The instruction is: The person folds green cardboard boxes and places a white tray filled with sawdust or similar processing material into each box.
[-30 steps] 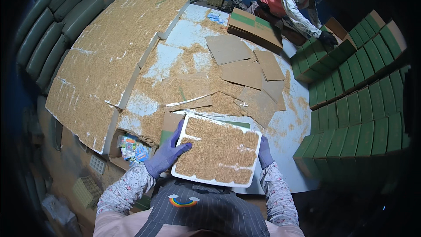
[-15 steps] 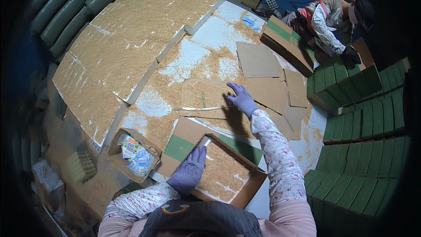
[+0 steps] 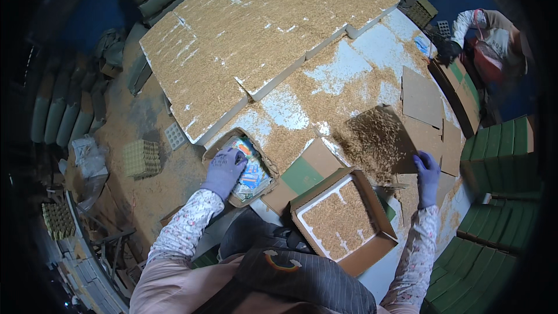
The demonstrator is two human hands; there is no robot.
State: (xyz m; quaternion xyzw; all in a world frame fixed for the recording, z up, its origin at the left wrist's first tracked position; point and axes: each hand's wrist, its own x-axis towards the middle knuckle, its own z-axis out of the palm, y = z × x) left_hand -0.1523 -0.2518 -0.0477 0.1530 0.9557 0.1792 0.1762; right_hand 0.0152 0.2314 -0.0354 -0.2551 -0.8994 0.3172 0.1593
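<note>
My left hand (image 3: 226, 171), in a purple glove, reaches into a small carton (image 3: 269, 186). Its fingers are bent over the blue and white printed packets (image 3: 250, 175) there, seemingly gripping one. My right hand (image 3: 428, 178), gloved alike, grips the edge of a tilted cardboard sheet (image 3: 405, 139). Loose tan husks (image 3: 372, 145) slide and fly off that sheet. Between my hands, close to my body, stands an open cardboard box (image 3: 365, 253). Inside it lies a white-edged tray (image 3: 308, 229) topped with husks; white lines show through them.
Husk-covered white blocks (image 3: 261, 40) fill the far table. Flat cardboard pieces (image 3: 421, 99) lie at right. Green boxes (image 3: 494, 215) are stacked along the right edge. A co-worker (image 3: 488, 40) handles a carton at far right. Egg trays (image 3: 142, 159) sit on the floor at left.
My left hand has moved from the husk-filled box to the packet carton. My right hand has taken hold of a cardboard sheet and tilted it, scattering husks. The view has swung left.
</note>
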